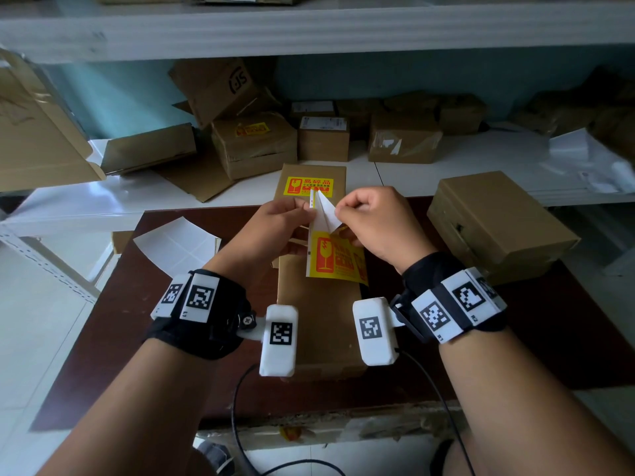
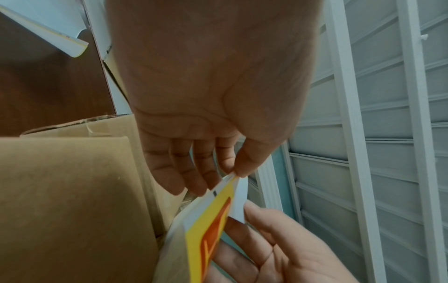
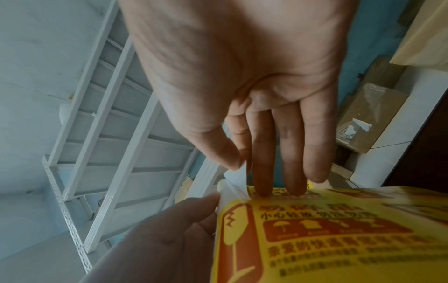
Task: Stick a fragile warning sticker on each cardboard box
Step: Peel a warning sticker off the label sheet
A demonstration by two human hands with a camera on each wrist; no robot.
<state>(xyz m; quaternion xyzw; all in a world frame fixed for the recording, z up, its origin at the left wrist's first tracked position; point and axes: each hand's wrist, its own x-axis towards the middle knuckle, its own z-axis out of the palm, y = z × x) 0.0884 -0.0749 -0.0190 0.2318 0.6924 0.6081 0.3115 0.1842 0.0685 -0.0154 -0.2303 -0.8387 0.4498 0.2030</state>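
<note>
Both hands hold a yellow fragile sticker sheet (image 1: 335, 261) above a long cardboard box (image 1: 319, 324) on the brown table (image 1: 151, 304). My left hand (image 1: 302, 209) pinches the sheet's top edge between thumb and forefinger (image 2: 234, 173). My right hand (image 1: 338, 214) pinches a peeled white corner (image 1: 326, 213) of a sticker, the thumb and forefinger (image 3: 242, 164) closed on it, while its other fingers rest on the sheet (image 3: 315, 229). Beyond the hands lies a box with a yellow sticker (image 1: 309, 185) on top. A plain closed box (image 1: 498, 221) sits at the right.
Empty white backing sheets (image 1: 175, 243) lie on the table's left. The white shelf (image 1: 446, 173) behind holds several cardboard boxes, one with a yellow sticker (image 1: 252, 129). Flattened cardboard (image 1: 41, 132) leans at the left. Cables (image 1: 237, 424) hang from the wrist cameras.
</note>
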